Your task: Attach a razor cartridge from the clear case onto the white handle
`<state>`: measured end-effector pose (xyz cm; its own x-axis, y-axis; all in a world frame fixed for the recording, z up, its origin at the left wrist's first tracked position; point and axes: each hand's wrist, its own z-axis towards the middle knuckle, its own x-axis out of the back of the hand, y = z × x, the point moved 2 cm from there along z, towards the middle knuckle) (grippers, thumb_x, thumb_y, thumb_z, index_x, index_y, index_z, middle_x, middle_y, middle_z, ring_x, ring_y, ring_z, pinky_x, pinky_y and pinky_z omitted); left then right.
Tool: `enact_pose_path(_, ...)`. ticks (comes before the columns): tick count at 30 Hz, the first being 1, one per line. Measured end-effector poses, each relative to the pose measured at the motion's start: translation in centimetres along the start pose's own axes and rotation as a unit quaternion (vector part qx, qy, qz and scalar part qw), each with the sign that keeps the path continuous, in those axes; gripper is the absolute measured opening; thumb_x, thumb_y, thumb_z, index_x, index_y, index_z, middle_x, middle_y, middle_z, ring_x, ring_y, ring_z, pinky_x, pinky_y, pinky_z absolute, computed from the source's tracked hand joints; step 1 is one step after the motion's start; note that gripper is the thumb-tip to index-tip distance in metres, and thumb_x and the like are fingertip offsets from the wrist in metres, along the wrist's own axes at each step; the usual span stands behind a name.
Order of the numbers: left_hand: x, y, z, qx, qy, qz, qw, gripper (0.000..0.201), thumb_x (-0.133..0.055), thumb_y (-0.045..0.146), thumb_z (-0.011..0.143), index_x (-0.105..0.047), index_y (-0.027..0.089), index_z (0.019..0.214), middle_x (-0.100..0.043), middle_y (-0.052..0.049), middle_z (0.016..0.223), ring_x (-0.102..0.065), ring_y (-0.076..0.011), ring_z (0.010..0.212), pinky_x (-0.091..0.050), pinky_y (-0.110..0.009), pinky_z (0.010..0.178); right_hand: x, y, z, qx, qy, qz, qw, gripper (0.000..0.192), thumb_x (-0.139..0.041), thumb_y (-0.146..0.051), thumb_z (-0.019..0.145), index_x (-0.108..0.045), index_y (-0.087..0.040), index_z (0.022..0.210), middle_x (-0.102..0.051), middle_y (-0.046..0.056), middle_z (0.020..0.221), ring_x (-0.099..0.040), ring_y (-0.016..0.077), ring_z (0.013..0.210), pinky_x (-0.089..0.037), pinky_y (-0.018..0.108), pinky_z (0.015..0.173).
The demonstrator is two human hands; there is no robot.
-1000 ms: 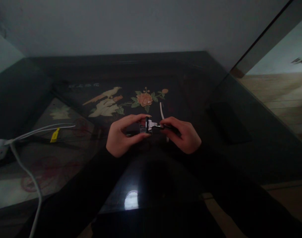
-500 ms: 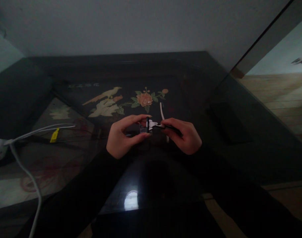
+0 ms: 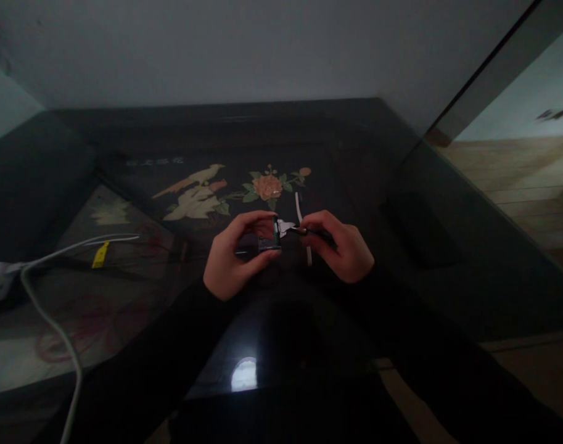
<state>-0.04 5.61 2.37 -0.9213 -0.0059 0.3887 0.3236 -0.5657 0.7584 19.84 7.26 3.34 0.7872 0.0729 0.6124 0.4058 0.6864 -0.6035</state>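
- Just below the painted flower on the dark table, I hold a small razor between both my hands, lifted a little off the glossy top.
- My left hand pinches the razor's dark cartridge end: thumb underneath, fingers curled over the top, closed tight on it.
- My right hand grips the razor's thin dark handle, thumb and forefinger shut on it close to the silver neck; the handle runs back across my palm.
- The silver neck shows in the narrow gap between my two hands, which sit side by side, nearly touching.
- A thin white stick lies on the table right of the flower and runs toward me, its near end passing behind my right fingers; I cannot tell whether I touch it.
- Left of the flower is a painted pale bird.
- Far to the left of the flower, a white cable curves along the table, with a small yellow tag beside it.
- Well to the right of the flower, a flat dark rectangle lies on the table.
- Nearer to me than the flower, a bright spot of light reflects off the table top between my black sleeves.
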Motion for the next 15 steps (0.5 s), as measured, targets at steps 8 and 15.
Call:
enact_pose_path(8,-2.9,1.6,-0.8,-0.078,-0.067,0.171,0.98,0.019,-0.052,0.017,0.088,-0.06,0.015,0.104,-0.066,-0.008,0.094,-0.062,-0.0169,0.087,-0.051,-0.03,0.078,1.9,1.8,0.6,-0.048,0.145,-0.041,0.987,0.013,-0.054,-0.029,0.088,-0.06,-0.019,0.093,-0.064,0.004,0.085,-0.059,0.0163,0.078,-0.047,0.029,0.072)
enact_pose_path(15,-6.7,1.8,-0.5,-0.109,-0.207,0.387,0.892,0.019,-0.048,0.026,0.091,-0.06,0.016,0.103,-0.065,-0.007,0.086,-0.061,-0.0221,0.081,-0.046,-0.035,0.071,1.5,4.5,0.5,-0.168,0.176,0.009,0.97,0.019,-0.058,-0.032,0.082,-0.061,-0.016,0.091,-0.066,0.004,0.077,-0.061,0.0156,0.066,-0.046,0.028,0.059)
